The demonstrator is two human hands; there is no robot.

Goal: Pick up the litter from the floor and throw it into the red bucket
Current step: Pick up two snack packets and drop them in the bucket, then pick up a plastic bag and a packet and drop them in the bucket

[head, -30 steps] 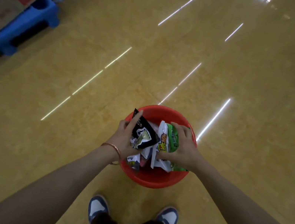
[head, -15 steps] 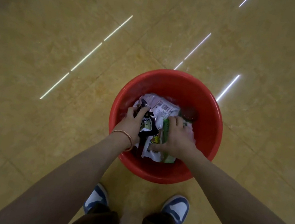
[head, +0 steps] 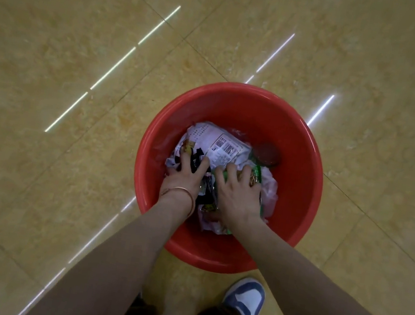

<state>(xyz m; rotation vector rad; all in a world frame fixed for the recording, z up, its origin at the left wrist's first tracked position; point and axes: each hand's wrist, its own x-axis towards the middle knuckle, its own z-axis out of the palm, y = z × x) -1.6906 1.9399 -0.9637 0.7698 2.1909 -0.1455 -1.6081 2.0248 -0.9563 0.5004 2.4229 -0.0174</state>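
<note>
Red bucket [head: 299, 178] holds the litter [head: 219, 143] directly beneath both hands. Left hand [head: 183, 180] and right hand [head: 238, 198] press flat on it, fingers spread, gripping nothing. Step in hand appears to be the deposit; next, lift both hands clear without dragging litter out.

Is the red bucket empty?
No, crumpled snack wrappers lie inside the red bucket, under the left hand and right hand.

Red bucket [head: 298, 156]: one.
Hands: two, left hand [head: 183, 178], right hand [head: 238, 197].
Wrappers in pile: white wrapper with barcode [head: 219, 143], one; black wrapper [head: 196, 159], one; green wrapper [head: 258, 172], one; pale pink bag [head: 270, 192], one. Full total cannot tell, pile crumpled.
Dark red round thing [head: 267, 153]: one.
Bracelet [head: 181, 190]: one.
Blue-white sneaker [head: 245, 301]: one.
</note>
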